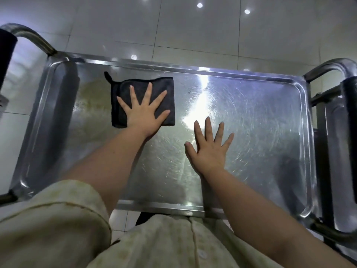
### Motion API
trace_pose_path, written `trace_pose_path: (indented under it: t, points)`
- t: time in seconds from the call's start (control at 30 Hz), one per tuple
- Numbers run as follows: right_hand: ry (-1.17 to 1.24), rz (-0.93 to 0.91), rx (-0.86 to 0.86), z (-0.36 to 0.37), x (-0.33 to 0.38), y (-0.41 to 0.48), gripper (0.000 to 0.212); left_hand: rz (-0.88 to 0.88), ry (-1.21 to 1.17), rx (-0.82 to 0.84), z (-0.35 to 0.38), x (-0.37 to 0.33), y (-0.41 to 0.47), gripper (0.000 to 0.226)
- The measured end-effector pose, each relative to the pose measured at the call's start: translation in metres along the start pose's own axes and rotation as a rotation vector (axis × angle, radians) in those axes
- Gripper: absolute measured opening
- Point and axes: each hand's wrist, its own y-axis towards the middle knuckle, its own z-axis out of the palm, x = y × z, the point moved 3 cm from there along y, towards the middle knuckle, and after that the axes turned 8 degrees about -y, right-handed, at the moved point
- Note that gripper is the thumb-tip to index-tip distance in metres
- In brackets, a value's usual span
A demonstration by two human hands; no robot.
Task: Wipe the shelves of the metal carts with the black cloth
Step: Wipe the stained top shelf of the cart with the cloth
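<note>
One black cloth, folded square, lies on the far left part of the single cart shelf. The left hand presses flat on it, all five fingers spread wide. The right hand rests bare on the steel just beside the cloth, fingers straight and splayed, holding nothing. Two tubular handles rise at the ends. A second tray at the right edge may belong to another cart.
</note>
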Motion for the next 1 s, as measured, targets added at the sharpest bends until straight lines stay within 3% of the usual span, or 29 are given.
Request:
trace_pose_path:
  t: [0.07, 0.33, 0.6, 0.73, 0.87, 1.0]
  points:
    - [0.0, -0.067, -0.012, 0.001, 0.002, 0.0, 0.068, 0.024, 0.01, 0.003, 0.013, 0.002, -0.036, 0.067]
    - [0.028, -0.053, -0.03, -0.001, 0.003, 0.0, 0.066, 0.156, 0.015, -0.041, 0.069, 0.018, -0.184, 0.068]
    - [-0.003, -0.036, -0.038, 0.002, 0.003, -0.001, 0.067, 0.005, -0.004, -0.028, 0.003, 0.067, -0.043, 0.07]
    - [0.008, -0.021, -0.023, -0.004, 0.005, 0.002, 0.067, 0.062, 0.016, 0.029, -0.035, 0.086, 0.035, 0.071]
    - [0.035, 0.08, 0.023, -0.011, 0.017, 0.002, 0.066, 0.127, 0.033, 0.011, -0.034, 0.093, 0.045, 0.071]
    - [0.112, 0.091, 0.021, -0.03, 0.088, 0.038, 0.061, 0.135, 0.019, 0.017, -0.03, 0.096, 0.03, 0.071]
